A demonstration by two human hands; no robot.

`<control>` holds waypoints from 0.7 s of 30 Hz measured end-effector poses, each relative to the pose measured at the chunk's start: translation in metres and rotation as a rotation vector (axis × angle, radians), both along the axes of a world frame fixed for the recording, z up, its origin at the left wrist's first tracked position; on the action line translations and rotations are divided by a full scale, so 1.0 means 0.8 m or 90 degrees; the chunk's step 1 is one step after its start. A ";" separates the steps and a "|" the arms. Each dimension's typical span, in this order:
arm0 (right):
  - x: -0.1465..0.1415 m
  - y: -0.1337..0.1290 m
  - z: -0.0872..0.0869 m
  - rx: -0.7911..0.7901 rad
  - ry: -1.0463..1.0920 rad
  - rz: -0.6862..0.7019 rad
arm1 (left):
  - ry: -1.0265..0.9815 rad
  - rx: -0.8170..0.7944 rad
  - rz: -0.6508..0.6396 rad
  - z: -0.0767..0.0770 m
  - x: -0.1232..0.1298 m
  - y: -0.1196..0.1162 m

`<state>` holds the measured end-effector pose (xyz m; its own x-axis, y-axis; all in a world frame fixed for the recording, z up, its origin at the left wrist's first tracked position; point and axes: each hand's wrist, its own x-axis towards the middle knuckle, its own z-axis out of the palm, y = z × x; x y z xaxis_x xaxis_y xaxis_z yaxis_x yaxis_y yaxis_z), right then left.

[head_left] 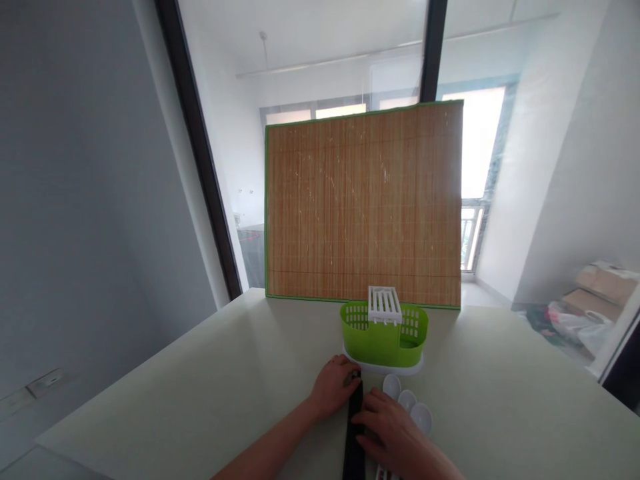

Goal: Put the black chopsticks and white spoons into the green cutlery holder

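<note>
A long, flat black strip [355, 427] lies on the table, running away from me. My left hand [334, 387] is curled at its far end, fingers and thumb closed on it. From the right side, my right hand [387, 423] rests over the strip's edge; its fingers are spread and the fingertips touch it. What exactly the strip is, I cannot make out. Several white spoons [407, 401] lie just beyond and right of my right hand, their handles partly hidden under it. Right behind my hands stands a green basket [373, 347] on a white base, topped by a white slatted rack [385, 305].
A bamboo mat [363, 207] with green edging stands upright at the back of the white table [225, 373]. Behind it are glass panels with dark frames. Cardboard boxes [600, 290] and plastic bags sit off to the right. A grey wall is on the left.
</note>
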<state>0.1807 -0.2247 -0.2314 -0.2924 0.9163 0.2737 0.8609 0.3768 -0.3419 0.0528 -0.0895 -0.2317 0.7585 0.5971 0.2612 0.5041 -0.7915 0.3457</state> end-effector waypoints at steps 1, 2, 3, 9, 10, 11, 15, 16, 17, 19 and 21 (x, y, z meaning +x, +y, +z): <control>0.000 0.000 0.000 0.000 -0.001 -0.003 | -0.004 0.004 0.002 -0.002 0.000 -0.001; 0.000 0.000 0.000 -0.001 -0.003 -0.006 | -0.010 0.007 0.004 -0.004 0.000 -0.002; 0.000 0.000 0.000 -0.003 -0.005 -0.010 | -0.016 0.009 0.009 -0.006 0.000 -0.003; -0.001 -0.002 0.004 -0.016 -0.005 -0.020 | -0.040 0.014 0.034 -0.011 -0.001 -0.011; -0.001 -0.002 0.004 -0.014 0.000 -0.019 | -0.037 0.017 0.036 -0.011 -0.001 -0.011; -0.001 -0.003 0.003 -0.011 0.006 -0.019 | -0.034 0.020 0.039 -0.011 -0.001 -0.012; 0.001 -0.001 -0.001 -0.002 0.027 -0.016 | -0.041 0.024 0.045 -0.013 0.000 -0.011; 0.001 -0.001 -0.002 0.001 0.031 -0.017 | -0.048 0.022 0.042 -0.014 0.001 -0.011; 0.002 0.000 -0.003 0.003 0.033 -0.017 | -0.055 0.019 0.038 -0.015 0.001 -0.010; 0.003 0.000 -0.005 0.008 0.036 -0.017 | -0.068 0.017 0.030 -0.016 0.000 -0.009; 0.003 -0.001 -0.006 0.013 0.039 -0.016 | -0.078 0.019 0.030 -0.017 -0.001 -0.009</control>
